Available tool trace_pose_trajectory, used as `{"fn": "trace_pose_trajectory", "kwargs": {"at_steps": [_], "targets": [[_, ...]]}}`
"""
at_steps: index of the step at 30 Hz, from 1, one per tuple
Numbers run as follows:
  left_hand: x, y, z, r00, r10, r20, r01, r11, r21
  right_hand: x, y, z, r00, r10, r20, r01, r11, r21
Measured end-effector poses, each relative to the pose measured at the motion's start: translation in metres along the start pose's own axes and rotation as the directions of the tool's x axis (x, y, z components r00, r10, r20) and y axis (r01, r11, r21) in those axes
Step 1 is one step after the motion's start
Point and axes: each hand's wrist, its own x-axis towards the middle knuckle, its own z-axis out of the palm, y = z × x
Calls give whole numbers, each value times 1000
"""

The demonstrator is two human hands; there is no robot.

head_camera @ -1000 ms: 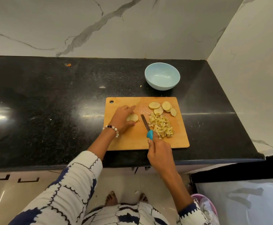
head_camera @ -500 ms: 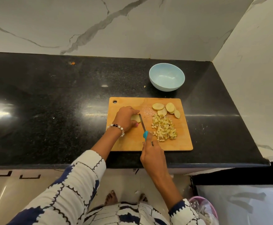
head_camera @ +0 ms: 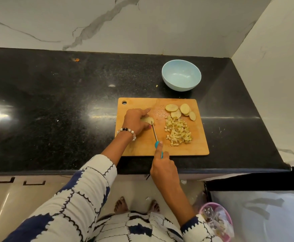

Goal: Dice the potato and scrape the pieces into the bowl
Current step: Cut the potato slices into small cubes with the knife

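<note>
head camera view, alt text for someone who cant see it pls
A person's right hand cuts a potato slice with a teal-handled knife, steadied by the left hand, on a wooden cutting board; diced potato pile beside, empty pale blue bowl behind.

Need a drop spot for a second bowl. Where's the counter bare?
Bare: the wide counter left of the board, and the strip between board and back wall left of the bowl. Crowded: the board, with both hands, knife, dice and slices.
</note>
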Motion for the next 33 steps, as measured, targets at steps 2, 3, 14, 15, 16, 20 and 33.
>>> {"fn": "trace_pose_trajectory", "kwargs": {"at_steps": [2,3,14,15,16,20,33], "targets": [[0,0,-1,1000,-11,-2,11,1000,-9,-10,2,6,999,-5,-45,5,1000,5],[0,1,-1,1000,-16,1,16,1000,-9,-10,1,8,999,2,-53,-2,1000,5],[2,4,-3,997,-63,47,62,998,20,-3,14,9,985,105,-138,-81,982,173],[1,4,-3,997,-60,45,59,998,19,-1,15,8,978,128,-168,-90,972,217],[0,4,-3,997,-56,43,55,998,21,3,14,7,970,127,-206,-76,968,240],[-1,4,-2,998,-58,31,56,997,52,16,0,10,965,32,-262,37,967,253],[-5,-2,-6,999,-35,34,33,998,48,16,-1,3,974,60,-217,3,961,275]]}}
